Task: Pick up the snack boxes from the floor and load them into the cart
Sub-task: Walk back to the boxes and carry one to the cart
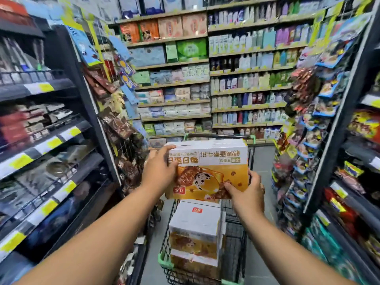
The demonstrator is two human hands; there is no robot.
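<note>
Gripping opposite ends, fingers (164,151) hold the snack box (211,161) above cart (234,254).

Three snack boxes show in all: one snack box (209,173) is raised at the centre of the frame, and two are stacked in the cart (234,254) at lower centre, an upper box (195,221) on a lower box (193,266). A pale edge behind them is too hidden to count. There is one cart. Two hands grip the raised box, the left hand (158,167) and the right hand (246,192). Three runs of shelves surround them: left shelving (41,140), right shelving (349,120) and back shelving (205,83).
</note>
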